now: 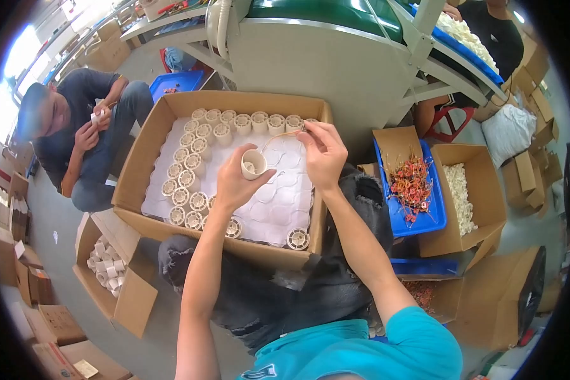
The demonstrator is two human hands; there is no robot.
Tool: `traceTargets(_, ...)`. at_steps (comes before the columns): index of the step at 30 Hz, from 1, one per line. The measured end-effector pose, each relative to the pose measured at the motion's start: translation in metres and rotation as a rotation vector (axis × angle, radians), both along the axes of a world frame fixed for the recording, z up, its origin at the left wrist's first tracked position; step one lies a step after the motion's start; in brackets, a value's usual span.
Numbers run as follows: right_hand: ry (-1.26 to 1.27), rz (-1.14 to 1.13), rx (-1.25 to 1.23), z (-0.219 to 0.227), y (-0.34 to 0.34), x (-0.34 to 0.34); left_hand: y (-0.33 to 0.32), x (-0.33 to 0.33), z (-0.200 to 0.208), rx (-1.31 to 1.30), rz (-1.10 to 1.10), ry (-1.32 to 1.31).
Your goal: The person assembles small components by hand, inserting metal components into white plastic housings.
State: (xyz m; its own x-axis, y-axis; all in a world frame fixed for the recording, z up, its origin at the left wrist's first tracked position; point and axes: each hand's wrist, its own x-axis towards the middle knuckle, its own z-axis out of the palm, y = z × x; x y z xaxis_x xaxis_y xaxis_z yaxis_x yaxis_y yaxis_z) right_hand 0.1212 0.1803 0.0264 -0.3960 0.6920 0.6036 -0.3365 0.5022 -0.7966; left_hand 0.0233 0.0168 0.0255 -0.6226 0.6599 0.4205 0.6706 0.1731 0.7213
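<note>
My left hand (234,180) is closed round a white plastic cup-shaped housing (253,162), its open end facing up and a small white part visible inside. A thin pale wire (272,137) rises from the housing to my right hand (325,152), whose thumb and fingers pinch its far end. Both hands are above a large cardboard box (128,166) in front of me. Inside it, several white round housings with slotted tops (187,178) stand in rows along the far and left sides, on a white sheet (269,212). One more housing (297,239) stands at the near right corner.
A blue tray (438,212) of red wired parts (411,183) and a carton of small white pieces (459,196) stand to the right. At left is a carton of white cups (106,266). A co-worker (76,126) crouches beyond it. A grey machine (310,69) blocks the far side.
</note>
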Motion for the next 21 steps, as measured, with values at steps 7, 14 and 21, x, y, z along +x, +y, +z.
traceTargets(7, 0.152, -0.024, 0.24, 0.003, -0.021, -0.001, 0.005, -0.001, -0.01, 0.198, -0.073, 0.002)
traceTargets(14, 0.117, -0.06, 0.419, 0.01, -0.027, 0.002, 0.007, 0.001, -0.006, 0.246, -0.077, 0.101)
traceTargets(21, 0.03, 0.096, 0.404, 0.007, -0.028, 0.005, 0.006, 0.0, -0.008, 0.266, -0.076, 0.078)
